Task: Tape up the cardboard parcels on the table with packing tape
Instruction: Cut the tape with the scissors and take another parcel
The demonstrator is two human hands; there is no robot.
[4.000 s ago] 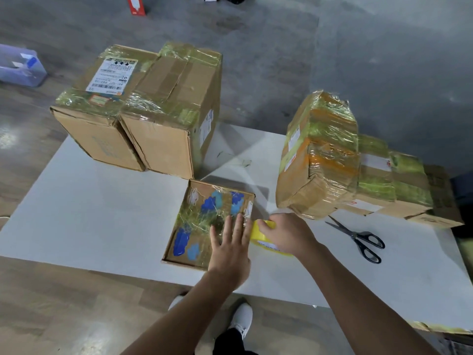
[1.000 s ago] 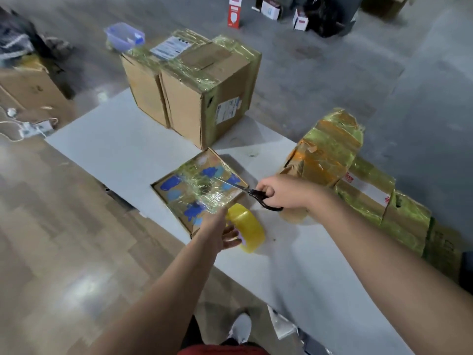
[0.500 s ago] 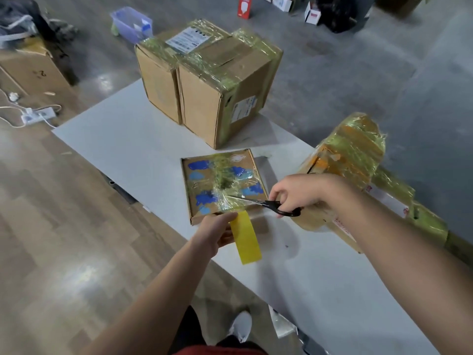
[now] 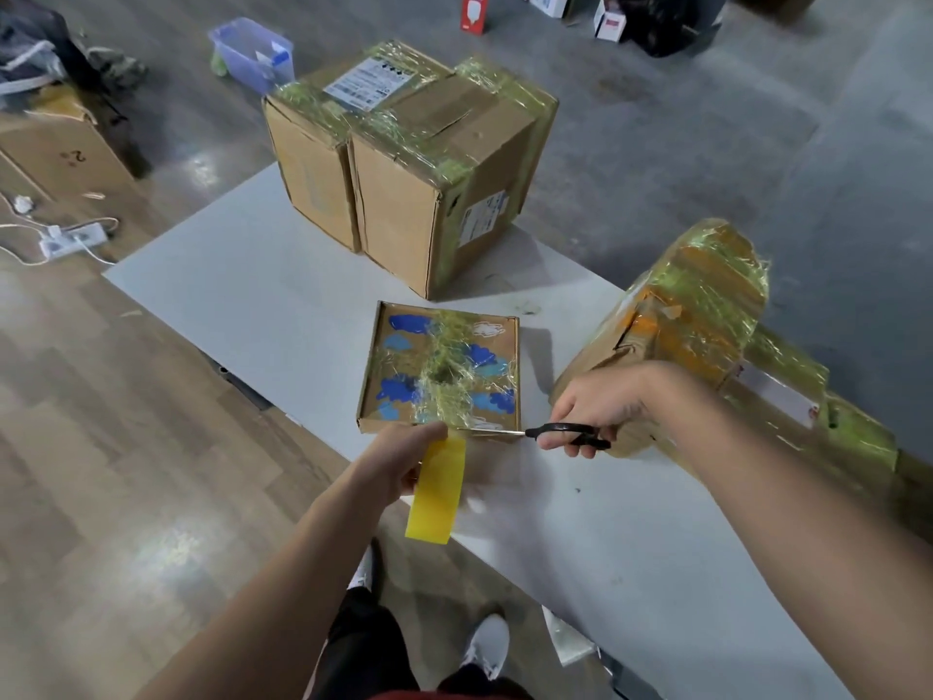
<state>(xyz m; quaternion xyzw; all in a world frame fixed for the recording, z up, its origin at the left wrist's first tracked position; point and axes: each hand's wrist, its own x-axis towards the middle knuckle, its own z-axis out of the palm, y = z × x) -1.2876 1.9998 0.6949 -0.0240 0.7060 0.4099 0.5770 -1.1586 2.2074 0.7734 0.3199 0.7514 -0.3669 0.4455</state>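
Observation:
A flat cardboard parcel (image 4: 444, 368) printed with blue clouds lies near the front edge of the white table (image 4: 242, 290), crossed by shiny tape. My left hand (image 4: 399, 464) grips a yellow tape roll (image 4: 436, 490) just below the parcel's near edge. A stretch of tape runs from the roll up to the parcel. My right hand (image 4: 601, 406) holds black-handled scissors (image 4: 550, 434), whose blades point left at that tape by the parcel's front edge.
Two tall taped boxes (image 4: 404, 174) stand side by side at the table's far end. A row of tape-wrapped parcels (image 4: 707, 320) lies at the right behind my right arm. On the floor are a plastic tub (image 4: 252, 55), a power strip (image 4: 70, 240) and more boxes.
The scissors have come down from over the parcel's top to its front edge. The roll has turned edge-on below the parcel. The view has swung, so the parcel looks squarer.

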